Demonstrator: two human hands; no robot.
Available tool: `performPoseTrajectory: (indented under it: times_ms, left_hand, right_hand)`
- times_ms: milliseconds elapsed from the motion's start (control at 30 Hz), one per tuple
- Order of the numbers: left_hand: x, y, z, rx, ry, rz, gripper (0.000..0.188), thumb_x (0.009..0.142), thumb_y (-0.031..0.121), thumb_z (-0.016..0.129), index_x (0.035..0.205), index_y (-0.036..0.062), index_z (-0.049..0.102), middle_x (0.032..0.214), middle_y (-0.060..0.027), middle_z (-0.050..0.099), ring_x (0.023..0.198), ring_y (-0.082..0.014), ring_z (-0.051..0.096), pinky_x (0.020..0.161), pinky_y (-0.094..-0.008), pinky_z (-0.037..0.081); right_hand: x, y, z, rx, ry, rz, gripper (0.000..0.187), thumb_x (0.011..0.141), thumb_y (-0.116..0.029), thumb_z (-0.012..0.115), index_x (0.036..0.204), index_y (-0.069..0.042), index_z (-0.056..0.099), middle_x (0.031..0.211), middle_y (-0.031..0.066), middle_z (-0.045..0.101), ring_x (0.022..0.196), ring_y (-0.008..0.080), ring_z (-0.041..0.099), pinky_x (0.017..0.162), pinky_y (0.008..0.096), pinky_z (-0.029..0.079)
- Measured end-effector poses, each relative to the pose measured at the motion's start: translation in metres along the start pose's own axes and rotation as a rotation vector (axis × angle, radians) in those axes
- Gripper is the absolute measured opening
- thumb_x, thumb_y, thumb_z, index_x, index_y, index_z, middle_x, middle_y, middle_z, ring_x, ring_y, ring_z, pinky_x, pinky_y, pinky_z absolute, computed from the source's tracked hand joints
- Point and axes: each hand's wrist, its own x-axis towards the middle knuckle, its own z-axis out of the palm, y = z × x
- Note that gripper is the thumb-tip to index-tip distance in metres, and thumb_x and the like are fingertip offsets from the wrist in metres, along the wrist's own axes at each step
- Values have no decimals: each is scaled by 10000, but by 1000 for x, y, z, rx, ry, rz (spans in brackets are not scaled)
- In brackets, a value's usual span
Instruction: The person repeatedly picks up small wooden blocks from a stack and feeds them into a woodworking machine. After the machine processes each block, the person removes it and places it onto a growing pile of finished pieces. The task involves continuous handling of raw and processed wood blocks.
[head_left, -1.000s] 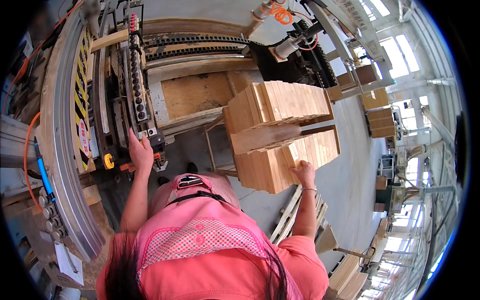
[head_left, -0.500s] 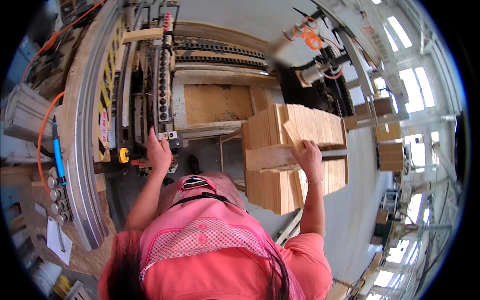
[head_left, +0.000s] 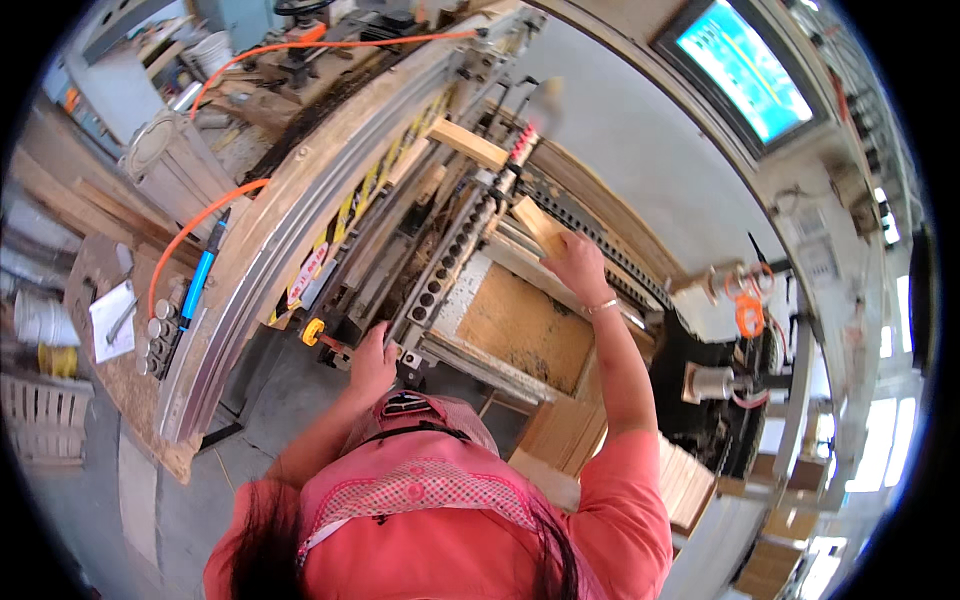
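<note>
The wooden piece (head_left: 536, 222) is in the right hand (head_left: 575, 262), held above the machine frame, just right of the long bar (head_left: 452, 268) with its row of dark round pads. Its long axis runs slantwise, from the fingers up and to the left; the free end points toward the upper part of the bar, and the broad pale face is turned up to the camera. The fingers of the right hand are clamped on the near end only, so most of the length sticks out beyond them, ahead and to the left. Whether its underside touches the frame, I cannot tell.

The left hand (head_left: 374, 362) is at the near end of the bar, beside a small metal block (head_left: 408, 357), its fingers reaching up and forward; whether they close on anything, I cannot tell. A yellow knob (head_left: 313, 331) is just to its left.

Another wooden strip (head_left: 468, 143) lies across the machine near the bar's far end, well apart from both hands. A brown panel (head_left: 525, 325) sits within the frame below the right hand, and stacked boards (head_left: 565, 435) show beside the right upper arm
</note>
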Motion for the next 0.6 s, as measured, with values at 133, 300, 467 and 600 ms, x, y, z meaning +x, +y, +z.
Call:
performPoseTrajectory:
  times_ms: [133, 300, 467, 600]
  left_hand:
    - [-2, 13, 0, 81, 85, 7, 358, 830, 105, 543, 1175, 22, 495, 1088, -211, 581, 990, -392, 556, 840, -449, 444]
    - [-1, 26, -5, 64, 99, 5, 345, 806, 91, 545, 1149, 56, 531, 1078, -184, 594, 976, -374, 572, 821, -428, 464]
    - [0, 21, -3, 88, 93, -14, 342, 801, 110, 548, 1137, 49, 537, 1064, -190, 598, 975, -374, 572, 833, -425, 466]
    - [1, 23, -2, 84, 94, -19, 341, 799, 114, 550, 1131, 37, 537, 1067, -192, 598, 983, -378, 567, 840, -424, 464]
  right_hand:
    - [98, -7, 28, 32, 65, -149, 397, 645, -278, 750, 908, -13, 617, 917, 168, 604, 882, 339, 591, 773, 423, 483]
    - [188, -25, 53, -133, 63, -229, 334, 666, -309, 727, 821, -28, 636, 873, 181, 616, 834, 332, 618, 731, 420, 510]
    - [235, -38, 72, -237, -20, -260, 382, 663, -345, 733, 875, -32, 674, 921, 189, 628, 860, 331, 627, 767, 409, 514]
    - [253, -42, 82, -202, -43, -297, 408, 662, -373, 738, 874, -30, 678, 912, 184, 637, 871, 322, 629, 777, 410, 512]
